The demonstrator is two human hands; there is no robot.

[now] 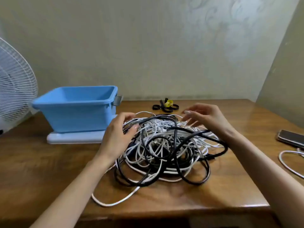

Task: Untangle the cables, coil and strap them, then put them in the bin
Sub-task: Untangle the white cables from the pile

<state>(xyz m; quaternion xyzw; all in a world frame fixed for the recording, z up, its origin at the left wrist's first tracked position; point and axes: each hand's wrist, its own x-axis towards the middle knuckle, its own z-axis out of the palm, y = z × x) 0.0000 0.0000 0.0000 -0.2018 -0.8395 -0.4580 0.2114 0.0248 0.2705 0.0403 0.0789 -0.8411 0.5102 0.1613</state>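
Note:
A tangled heap of black and white cables (166, 148) lies in the middle of the wooden table (49, 170). My left hand (117, 134) rests against the heap's left side, fingers spread and touching the upper strands. My right hand (205, 118) hovers over the heap's far right, fingers apart, holding nothing. A blue plastic bin (77, 109) stands at the back left on a pale lid (74, 137). Several black straps and a yellow one (166, 106) lie behind the heap near the wall.
A white fan (14, 86) stands at the far left. A phone (291, 139) lies at the right edge, with a loose white cable (286, 163) in front of it. The table's front edge runs close below the heap.

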